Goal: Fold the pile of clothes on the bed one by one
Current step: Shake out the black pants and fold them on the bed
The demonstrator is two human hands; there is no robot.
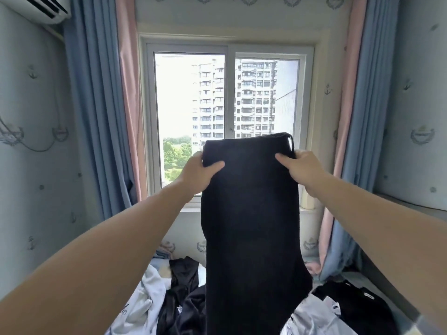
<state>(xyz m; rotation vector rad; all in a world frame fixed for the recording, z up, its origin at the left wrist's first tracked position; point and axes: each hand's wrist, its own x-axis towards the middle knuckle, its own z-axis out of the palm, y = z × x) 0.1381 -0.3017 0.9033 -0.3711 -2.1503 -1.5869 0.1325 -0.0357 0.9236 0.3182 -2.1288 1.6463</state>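
Head view, left hand [200, 170], right hand [306, 172], gripping hanging black garment [251, 226]

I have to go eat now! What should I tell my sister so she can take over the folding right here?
Left hand: grips the top left edge of the black garment.
Right hand: grips its top right edge.
The garment hangs full length in front of the window, not yet folded.
The pile of clothes lies rumpled below it, white and black pieces mixed.
Done: no folded stack in view.
Left: fold this one, then the pile, one by one.
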